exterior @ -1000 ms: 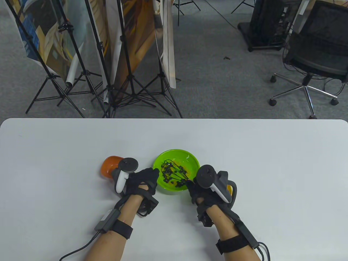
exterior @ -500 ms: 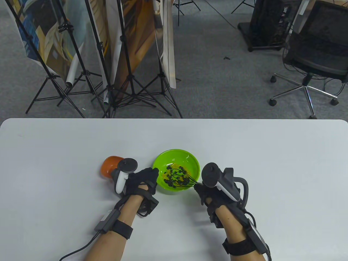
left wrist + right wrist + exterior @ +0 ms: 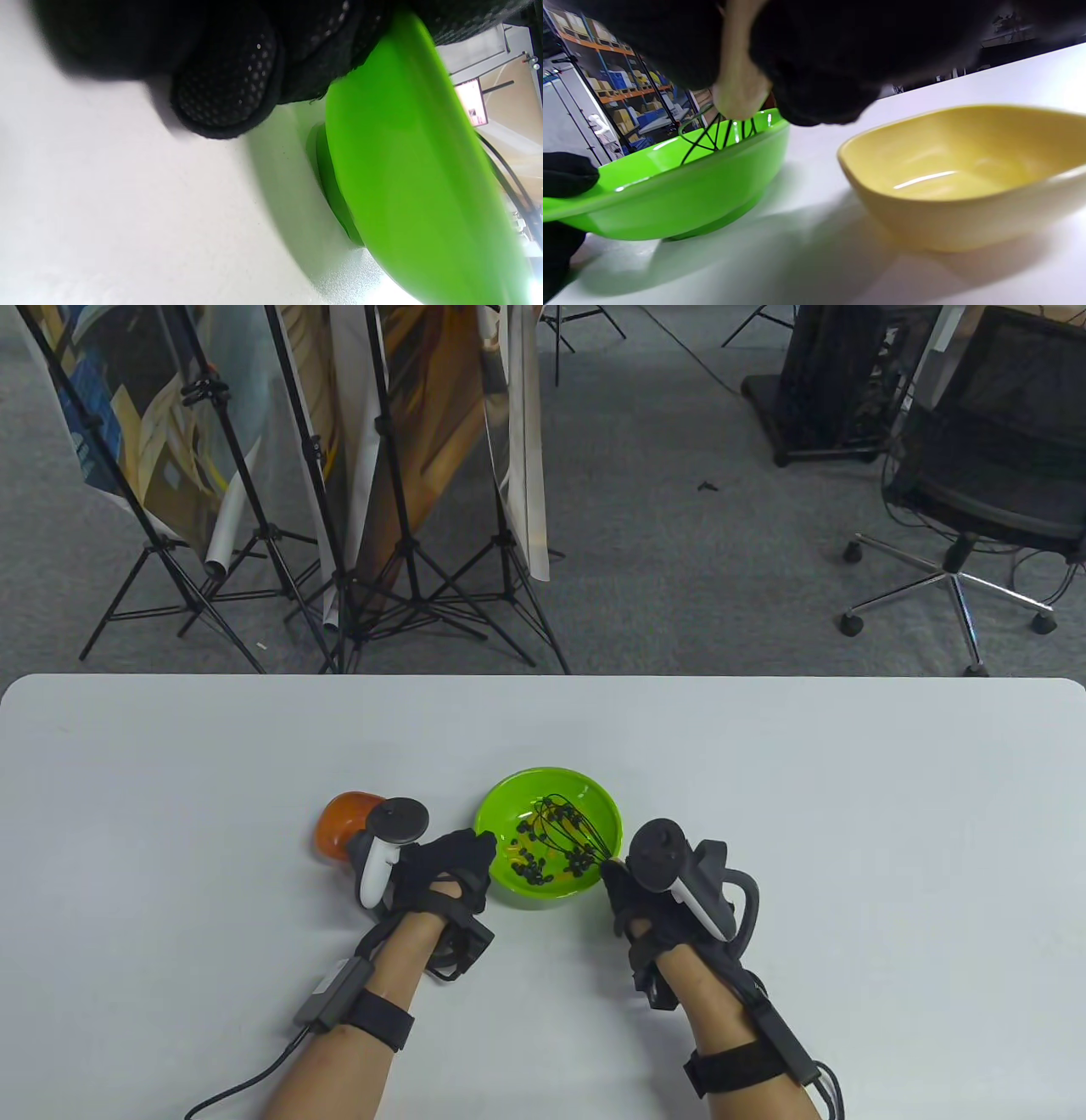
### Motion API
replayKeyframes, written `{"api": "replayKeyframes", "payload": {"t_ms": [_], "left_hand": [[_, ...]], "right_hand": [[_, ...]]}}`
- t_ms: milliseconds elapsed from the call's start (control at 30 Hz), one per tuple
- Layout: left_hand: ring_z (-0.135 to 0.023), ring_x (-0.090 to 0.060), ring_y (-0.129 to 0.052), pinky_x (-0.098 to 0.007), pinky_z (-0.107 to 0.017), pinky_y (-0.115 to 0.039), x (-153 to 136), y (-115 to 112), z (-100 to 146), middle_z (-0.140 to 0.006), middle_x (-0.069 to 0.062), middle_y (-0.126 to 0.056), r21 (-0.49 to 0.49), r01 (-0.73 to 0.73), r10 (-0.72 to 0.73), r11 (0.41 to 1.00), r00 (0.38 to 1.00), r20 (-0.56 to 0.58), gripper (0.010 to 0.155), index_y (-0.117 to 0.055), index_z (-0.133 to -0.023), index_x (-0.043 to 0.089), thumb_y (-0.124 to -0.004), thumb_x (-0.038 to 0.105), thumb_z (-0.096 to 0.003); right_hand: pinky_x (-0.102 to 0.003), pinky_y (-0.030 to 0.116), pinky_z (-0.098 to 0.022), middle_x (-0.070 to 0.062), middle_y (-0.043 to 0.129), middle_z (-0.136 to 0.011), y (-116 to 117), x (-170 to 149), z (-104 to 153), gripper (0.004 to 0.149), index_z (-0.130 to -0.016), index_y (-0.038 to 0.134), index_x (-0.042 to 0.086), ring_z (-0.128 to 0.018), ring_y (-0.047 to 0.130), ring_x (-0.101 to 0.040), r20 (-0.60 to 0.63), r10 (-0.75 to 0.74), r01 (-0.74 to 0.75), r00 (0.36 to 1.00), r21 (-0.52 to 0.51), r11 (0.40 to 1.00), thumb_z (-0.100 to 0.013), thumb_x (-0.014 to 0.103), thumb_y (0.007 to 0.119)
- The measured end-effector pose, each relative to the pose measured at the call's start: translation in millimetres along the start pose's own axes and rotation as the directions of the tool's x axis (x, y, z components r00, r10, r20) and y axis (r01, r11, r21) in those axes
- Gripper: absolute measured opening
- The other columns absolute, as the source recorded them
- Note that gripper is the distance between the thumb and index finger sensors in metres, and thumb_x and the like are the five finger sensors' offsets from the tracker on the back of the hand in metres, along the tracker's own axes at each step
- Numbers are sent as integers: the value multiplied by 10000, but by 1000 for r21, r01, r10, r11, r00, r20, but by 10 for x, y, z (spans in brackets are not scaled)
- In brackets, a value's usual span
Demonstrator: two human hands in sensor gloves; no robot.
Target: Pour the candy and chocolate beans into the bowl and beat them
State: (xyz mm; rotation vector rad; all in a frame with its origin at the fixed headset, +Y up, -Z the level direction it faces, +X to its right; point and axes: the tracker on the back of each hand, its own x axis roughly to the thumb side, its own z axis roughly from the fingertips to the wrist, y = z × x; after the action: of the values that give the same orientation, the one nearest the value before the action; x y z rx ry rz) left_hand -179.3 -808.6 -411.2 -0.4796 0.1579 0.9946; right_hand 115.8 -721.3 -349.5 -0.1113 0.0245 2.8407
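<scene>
Right hand: the right hand (image 3: 638,899) has its fingers curled round the handle of the whisk (image 3: 570,836), at the near right rim of the green bowl (image 3: 594,793).
Whisk axis: the long axis runs from the right hand up and to the left in the table view; the wire head points toward the far left and sits inside the bowl, the handle end points toward the person.
Whisk in right wrist view: the pale handle (image 3: 739,91) shows between the gloved fingers, with black wires dropping behind the bowl rim.
Left hand: the left hand (image 3: 445,869) grips the near left rim of the green bowl, a fingertip (image 3: 566,174) laid over the edge.
Bowl contents: dark chocolate beans (image 3: 530,867) lie in the near half; orange candy (image 3: 513,848) shows among them.
Green bowl: it stands upright on the white worktop (image 3: 848,814), near the person.
Orange bowl: the orange bowl (image 3: 339,821) is just left of the left hand.
Yellow bowl: the yellow bowl (image 3: 967,178) stands beside the green bowl under the right hand, apart from it.
</scene>
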Motion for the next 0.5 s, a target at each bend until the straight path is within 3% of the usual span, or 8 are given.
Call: {"api": "replayKeyframes", "payload": {"t_ms": [267,500], "left_hand": [[-366,-136,-1049,-275,-255,-921,-4,1,0,-454,115,-968,2,-1,1,1000,1000,-5,438,-817,-668,237,-673,599,-468],[-363,-125,-1053,-268,-253,-926,-10,2,6,-449,122,-969,14,-9,9,1000,1000,-13,442,-819,-664,235,-674,603,-464]], "right_hand": [[-404,873,6,-109,1004,-383,76,185,63,580,-782,913,61,-32,937,-184,128,0,-3,992,21,1000,-471,535,788],[-442,861,-9,-139,1014,-382,-197,196,120,547,-766,954,84,-37,938,-232,187,33,-48,982,76,996,-451,524,875]]}}
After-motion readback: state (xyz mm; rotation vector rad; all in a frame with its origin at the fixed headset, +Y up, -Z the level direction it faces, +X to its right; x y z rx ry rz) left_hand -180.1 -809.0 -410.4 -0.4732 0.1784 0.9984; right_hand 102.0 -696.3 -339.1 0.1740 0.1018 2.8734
